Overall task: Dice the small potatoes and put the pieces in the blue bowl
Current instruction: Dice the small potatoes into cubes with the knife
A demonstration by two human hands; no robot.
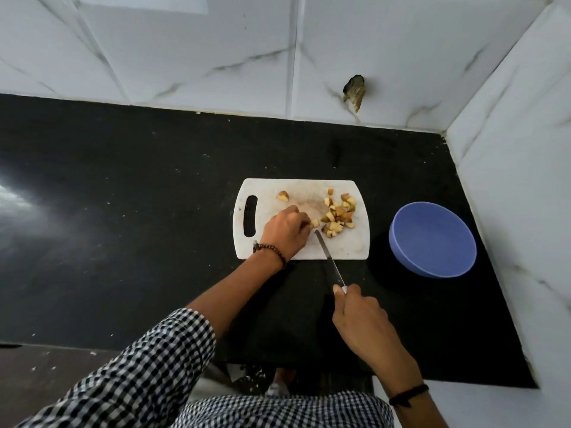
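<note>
A small potato piece (314,223) is pinched between the curled fingertips of the left hand (285,228) on the cutting board (349,248). The handle of the knife (329,257) is gripped in the closed right hand (361,316), and the blade tip is set just beside that piece. The dicing is judged to be nearly done.

For a clean cut, the piece is best laid flat side down. The fingertips should be tucked back from the blade and the edge pressed straight down, since so small a piece can easily roll or shoot away.

A heap of diced pieces (338,216) lies on the right part of the board, and one larger chunk (282,196) lies uncut near its far edge. The blue bowl (432,267) stands on the black tabletop (123,180) just right of the board, and nothing is seen in it. No obstacle is seen between board and bowl. A tiled wall (509,180) rises close beside the bowl and is to be minded when the pieces are carried across.
</note>
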